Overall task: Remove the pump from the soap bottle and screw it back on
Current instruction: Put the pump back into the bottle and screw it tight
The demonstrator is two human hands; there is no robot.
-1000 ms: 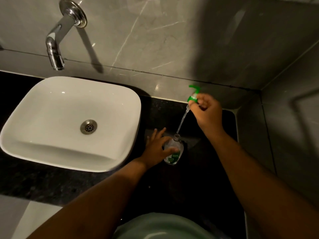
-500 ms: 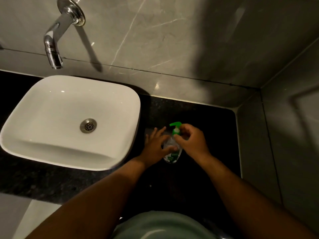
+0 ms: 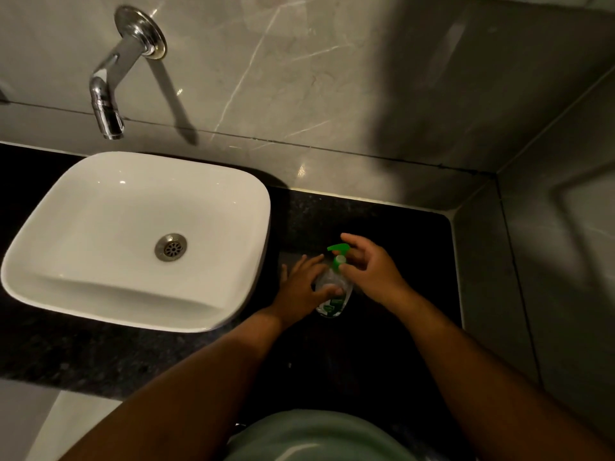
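A small clear soap bottle [image 3: 334,299] with a green label stands on the black counter [image 3: 382,344], right of the basin. Its green pump [image 3: 338,256] sits on the bottle neck, nozzle pointing left. My left hand [image 3: 304,286] wraps the bottle body from the left, thumb across the front. My right hand [image 3: 369,267] is at the pump from the right, thumb and fingertips around the green collar and head, the other fingers spread.
A white square basin [image 3: 83,294] with a metal drain [image 3: 170,246] fills the left of the counter. A chrome wall tap [image 3: 106,94] juts over it. Grey marble walls close the back and right side [image 3: 549,261]. My green shirt shows at the bottom.
One second ago my right hand held the pump high with its tube out of the bottle. It has come down, the tube has gone back in, and the pump now sits on the neck.
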